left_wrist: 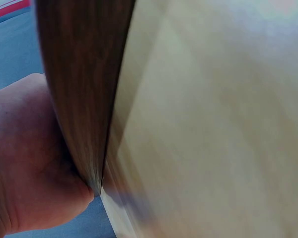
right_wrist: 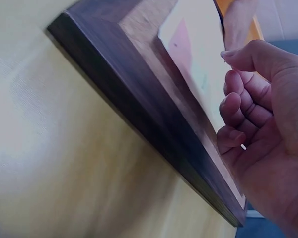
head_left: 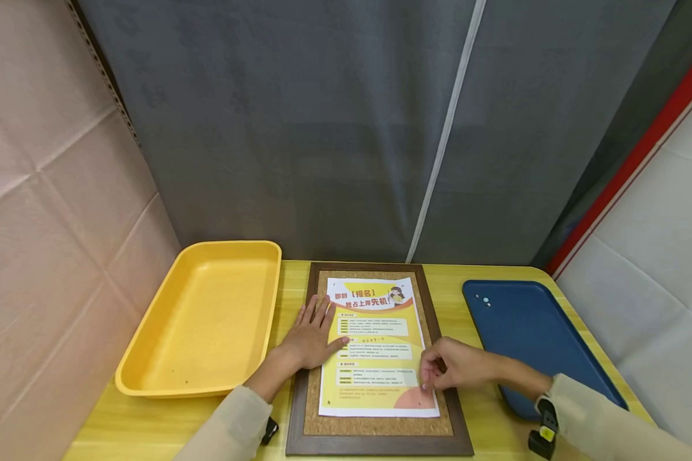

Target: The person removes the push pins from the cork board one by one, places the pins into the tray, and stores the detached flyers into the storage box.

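A printed yellow-and-white sheet of paper lies on a cork board with a dark brown wooden frame. My left hand rests with spread fingers across the frame's left side and the paper's left edge, thumb on the print. At the paper's lower right edge is my right hand, its fingers curled and the thumb close to the index finger. In the right wrist view the curled fingers show nothing between them, and the index fingertip is hidden behind the thumb. Small dark marks show near the sheet's corners.
To the left stands a deep yellow tray. A shallow blue tray on the right holds a few small white pieces in its far left corner. Behind the yellow wood-grain table hangs a grey curtain.
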Demonstrator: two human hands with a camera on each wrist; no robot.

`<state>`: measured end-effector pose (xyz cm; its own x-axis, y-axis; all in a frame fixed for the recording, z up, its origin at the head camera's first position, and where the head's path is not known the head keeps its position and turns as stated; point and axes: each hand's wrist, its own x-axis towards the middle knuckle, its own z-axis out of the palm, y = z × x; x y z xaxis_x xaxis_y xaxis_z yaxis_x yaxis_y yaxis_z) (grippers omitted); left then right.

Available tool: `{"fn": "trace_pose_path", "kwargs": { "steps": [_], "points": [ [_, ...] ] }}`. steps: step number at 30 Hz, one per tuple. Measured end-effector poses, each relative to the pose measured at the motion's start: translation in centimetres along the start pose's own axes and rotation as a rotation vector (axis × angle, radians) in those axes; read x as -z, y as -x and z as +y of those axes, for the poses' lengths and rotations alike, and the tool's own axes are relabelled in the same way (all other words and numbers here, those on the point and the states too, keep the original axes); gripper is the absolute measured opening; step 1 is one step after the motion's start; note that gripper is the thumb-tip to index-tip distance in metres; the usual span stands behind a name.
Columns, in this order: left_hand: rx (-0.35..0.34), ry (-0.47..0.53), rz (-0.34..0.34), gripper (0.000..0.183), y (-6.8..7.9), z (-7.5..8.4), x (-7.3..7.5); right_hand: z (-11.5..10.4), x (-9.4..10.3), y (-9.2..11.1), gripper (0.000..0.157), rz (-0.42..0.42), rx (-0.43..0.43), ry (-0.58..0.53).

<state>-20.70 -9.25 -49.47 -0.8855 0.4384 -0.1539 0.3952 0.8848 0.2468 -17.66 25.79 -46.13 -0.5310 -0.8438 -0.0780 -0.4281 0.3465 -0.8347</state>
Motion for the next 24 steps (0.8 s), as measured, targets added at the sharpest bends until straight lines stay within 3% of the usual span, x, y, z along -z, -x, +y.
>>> {"fn": "trace_pose_path", "kwargs": {
  "steps": [17,24],
  "points": [
    [0.015,-0.020,-0.006,0.089,0.1,-0.1,-0.2,0.4,3.1,1.1,0.009,0.138,0.025,0.096],
    [0.012,-0.017,0.000,0.089,0.1,0.0,-0.2,1.1,4.5,1.8,0.007,0.212,-0.017,0.145]
  ]
}}
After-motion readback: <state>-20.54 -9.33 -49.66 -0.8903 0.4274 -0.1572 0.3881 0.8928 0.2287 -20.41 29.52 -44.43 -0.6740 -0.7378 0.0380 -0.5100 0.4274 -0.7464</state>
